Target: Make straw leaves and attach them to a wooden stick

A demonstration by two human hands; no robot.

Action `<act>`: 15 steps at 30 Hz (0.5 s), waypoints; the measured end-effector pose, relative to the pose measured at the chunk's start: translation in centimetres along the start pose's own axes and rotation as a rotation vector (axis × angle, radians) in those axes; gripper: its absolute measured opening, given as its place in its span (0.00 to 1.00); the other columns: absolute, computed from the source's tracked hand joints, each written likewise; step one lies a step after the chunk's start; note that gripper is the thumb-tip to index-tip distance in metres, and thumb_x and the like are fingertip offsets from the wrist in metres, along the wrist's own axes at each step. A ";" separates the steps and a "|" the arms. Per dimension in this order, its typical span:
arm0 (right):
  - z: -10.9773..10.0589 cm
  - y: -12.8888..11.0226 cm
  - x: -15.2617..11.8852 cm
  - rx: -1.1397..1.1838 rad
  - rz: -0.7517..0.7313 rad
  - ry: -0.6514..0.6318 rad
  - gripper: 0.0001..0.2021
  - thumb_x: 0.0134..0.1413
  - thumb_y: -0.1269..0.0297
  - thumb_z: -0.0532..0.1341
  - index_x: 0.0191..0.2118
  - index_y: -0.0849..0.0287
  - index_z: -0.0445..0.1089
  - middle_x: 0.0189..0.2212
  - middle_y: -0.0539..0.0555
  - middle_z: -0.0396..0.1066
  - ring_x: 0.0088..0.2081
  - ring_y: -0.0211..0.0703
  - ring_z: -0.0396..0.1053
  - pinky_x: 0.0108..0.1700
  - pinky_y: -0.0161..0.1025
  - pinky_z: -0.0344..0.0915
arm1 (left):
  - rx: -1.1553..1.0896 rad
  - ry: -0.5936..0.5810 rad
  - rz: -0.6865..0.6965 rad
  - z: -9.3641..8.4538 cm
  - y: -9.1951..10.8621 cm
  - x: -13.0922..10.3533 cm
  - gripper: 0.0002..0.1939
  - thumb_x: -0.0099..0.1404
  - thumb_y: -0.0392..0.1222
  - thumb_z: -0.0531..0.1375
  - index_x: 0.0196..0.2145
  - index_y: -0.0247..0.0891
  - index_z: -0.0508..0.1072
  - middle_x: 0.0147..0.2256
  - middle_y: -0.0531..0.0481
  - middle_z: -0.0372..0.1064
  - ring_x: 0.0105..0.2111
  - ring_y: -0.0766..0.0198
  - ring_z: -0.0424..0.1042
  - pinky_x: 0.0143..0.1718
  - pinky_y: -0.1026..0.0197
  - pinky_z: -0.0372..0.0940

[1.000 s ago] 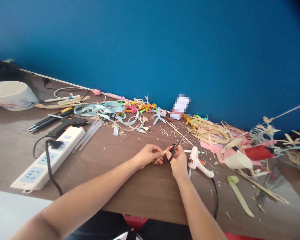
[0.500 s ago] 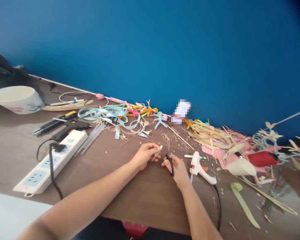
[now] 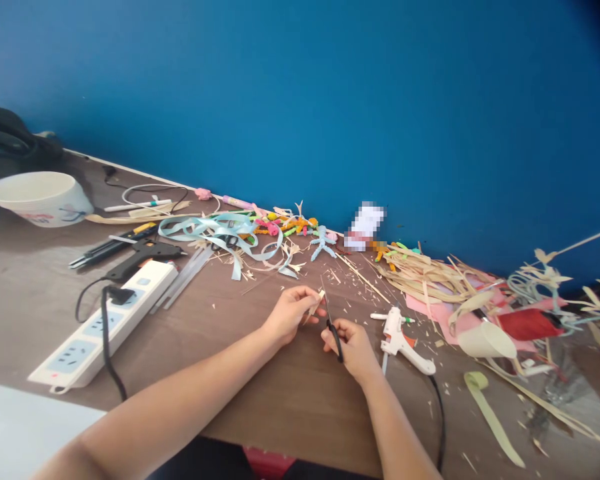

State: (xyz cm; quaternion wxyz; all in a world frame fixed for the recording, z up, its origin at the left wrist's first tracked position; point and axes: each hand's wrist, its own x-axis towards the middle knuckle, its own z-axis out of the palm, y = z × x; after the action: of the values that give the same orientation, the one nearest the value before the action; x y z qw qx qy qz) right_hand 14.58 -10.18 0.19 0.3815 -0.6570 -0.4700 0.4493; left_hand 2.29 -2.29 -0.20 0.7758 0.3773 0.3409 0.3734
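Scissors swing upright from last second's slant | right hand (image 3: 354, 341) grips small black-handled scissors (image 3: 331, 321), blades at pale straw strip (image 3: 314, 306) | left hand (image 3: 293, 312) pinches strip, centre frame | white glue gun (image 3: 399, 333) just right | cut lining up.

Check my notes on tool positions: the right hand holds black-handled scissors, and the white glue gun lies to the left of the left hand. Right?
Not quite. In the head view the white glue gun lies right of the right hand, which holds the black-handled scissors; the left hand is further left.
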 end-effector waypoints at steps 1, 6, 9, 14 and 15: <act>0.0 0.0 0.0 0.005 0.000 -0.005 0.15 0.37 0.54 0.63 0.20 0.60 0.61 0.14 0.48 0.65 0.18 0.33 0.58 0.20 0.31 0.53 | -0.004 -0.003 -0.003 0.0 0.0 0.0 0.08 0.48 0.40 0.60 0.23 0.33 0.65 0.26 0.51 0.68 0.22 0.70 0.68 0.19 0.70 0.60; 0.0 0.3 0.1 0.001 0.011 -0.003 0.15 0.36 0.54 0.63 0.20 0.60 0.60 0.12 0.47 0.63 0.16 0.33 0.57 0.20 0.31 0.52 | -0.020 -0.012 -0.009 0.1 -0.1 0.0 0.08 0.47 0.39 0.60 0.23 0.33 0.64 0.26 0.50 0.68 0.23 0.69 0.69 0.19 0.70 0.60; 0.1 0.3 0.1 -0.005 0.007 0.005 0.16 0.37 0.53 0.62 0.19 0.59 0.59 0.12 0.47 0.63 0.16 0.33 0.57 0.20 0.31 0.53 | -0.025 -0.013 -0.014 0.1 -0.1 -0.1 0.08 0.47 0.39 0.60 0.23 0.33 0.65 0.26 0.49 0.69 0.23 0.69 0.69 0.20 0.70 0.60; 0.1 0.6 0.1 -0.017 0.002 0.018 0.17 0.37 0.52 0.62 0.18 0.59 0.58 0.11 0.47 0.63 0.15 0.32 0.56 0.19 0.30 0.52 | -0.014 -0.011 -0.012 0.1 0.0 -0.2 0.07 0.48 0.39 0.60 0.22 0.33 0.65 0.27 0.49 0.69 0.23 0.69 0.69 0.20 0.70 0.60; 0.1 0.6 0.1 -0.018 0.000 0.020 0.17 0.37 0.52 0.62 0.18 0.59 0.58 0.11 0.47 0.63 0.15 0.32 0.56 0.19 0.30 0.52 | -0.014 -0.012 -0.011 0.1 0.0 -0.2 0.07 0.48 0.39 0.60 0.22 0.33 0.65 0.27 0.49 0.69 0.23 0.69 0.70 0.20 0.70 0.60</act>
State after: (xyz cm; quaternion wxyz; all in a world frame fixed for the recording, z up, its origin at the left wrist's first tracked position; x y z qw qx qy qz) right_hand 14.71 -10.22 -0.45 0.3802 -0.6647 -0.4701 0.4388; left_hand 2.25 -2.45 -0.12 0.7825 0.3721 0.3359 0.3693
